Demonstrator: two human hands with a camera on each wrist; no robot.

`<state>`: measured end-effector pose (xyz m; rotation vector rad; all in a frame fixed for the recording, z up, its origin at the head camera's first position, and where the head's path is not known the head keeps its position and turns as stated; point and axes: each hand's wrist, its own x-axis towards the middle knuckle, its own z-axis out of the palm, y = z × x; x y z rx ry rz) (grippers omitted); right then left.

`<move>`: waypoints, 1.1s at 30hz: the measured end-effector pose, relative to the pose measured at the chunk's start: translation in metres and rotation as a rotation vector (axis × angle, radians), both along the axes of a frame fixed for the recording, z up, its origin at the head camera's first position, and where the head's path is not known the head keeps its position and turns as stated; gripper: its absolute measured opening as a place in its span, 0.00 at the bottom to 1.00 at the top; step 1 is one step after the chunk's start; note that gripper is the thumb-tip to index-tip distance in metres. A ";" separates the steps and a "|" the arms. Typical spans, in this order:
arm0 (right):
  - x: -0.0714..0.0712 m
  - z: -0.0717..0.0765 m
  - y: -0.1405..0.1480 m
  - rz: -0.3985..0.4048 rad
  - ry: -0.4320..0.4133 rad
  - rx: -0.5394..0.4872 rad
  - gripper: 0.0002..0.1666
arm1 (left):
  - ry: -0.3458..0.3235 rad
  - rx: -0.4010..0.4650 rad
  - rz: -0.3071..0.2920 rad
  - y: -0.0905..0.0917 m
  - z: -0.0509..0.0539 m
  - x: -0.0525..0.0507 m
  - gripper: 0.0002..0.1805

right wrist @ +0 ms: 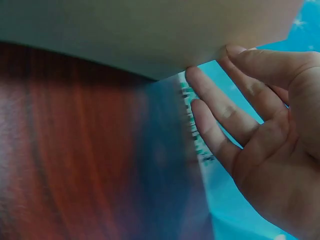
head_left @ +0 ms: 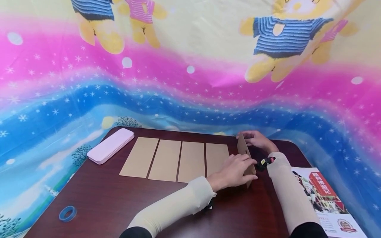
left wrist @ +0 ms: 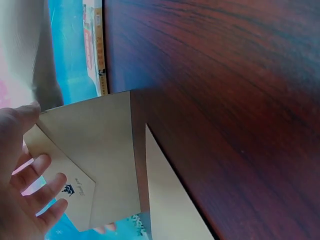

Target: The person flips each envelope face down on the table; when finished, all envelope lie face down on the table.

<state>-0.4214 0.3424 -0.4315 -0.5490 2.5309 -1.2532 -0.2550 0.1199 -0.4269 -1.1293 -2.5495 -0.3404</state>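
A brown kraft envelope (head_left: 242,145) stands on edge at the right of the table, held between both hands. Its pointed flap (left wrist: 75,182), with a small black print and writing, faces the left palm in the left wrist view. My left hand (head_left: 232,170) grips the near edge, thumb on the rim and fingers bent over the flap side. At the far edge, my right hand (head_left: 260,140) pinches the envelope; the right wrist view shows its thumb and fingertips (right wrist: 192,75) at the border. Several flat kraft pieces (head_left: 191,162) lie in a row to the left.
A pale pink case (head_left: 111,145) lies at the table's back left. Near the left front is a blue tape roll (head_left: 67,214). A book with a red and white cover (head_left: 327,198) lies by the right edge. A printed cloth (head_left: 190,89) hangs behind the table.
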 end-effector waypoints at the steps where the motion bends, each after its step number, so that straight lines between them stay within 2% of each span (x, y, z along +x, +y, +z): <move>1: 0.000 -0.004 0.000 0.001 0.001 0.013 0.26 | 0.001 0.002 -0.002 0.000 0.000 0.000 0.27; 8: -0.001 -0.024 0.002 0.017 0.045 0.162 0.24 | 0.003 0.000 -0.003 0.000 -0.001 0.001 0.28; 15: -0.003 -0.027 0.003 -0.002 0.063 0.204 0.24 | 0.040 0.015 -0.012 -0.001 -0.001 0.000 0.27; 22: -0.003 -0.017 0.012 -0.048 -0.007 0.137 0.24 | 0.080 0.056 -0.015 -0.008 -0.004 0.000 0.28; 27: -0.003 -0.006 0.018 -0.089 -0.017 0.163 0.30 | 0.102 0.052 -0.019 -0.016 -0.004 0.001 0.27; 30: -0.002 0.000 0.022 -0.094 -0.018 0.203 0.32 | 0.071 0.032 -0.023 -0.020 -0.005 0.001 0.25; 33: 0.000 0.006 0.024 -0.086 -0.010 0.238 0.30 | 0.001 0.005 -0.020 -0.022 -0.007 0.000 0.24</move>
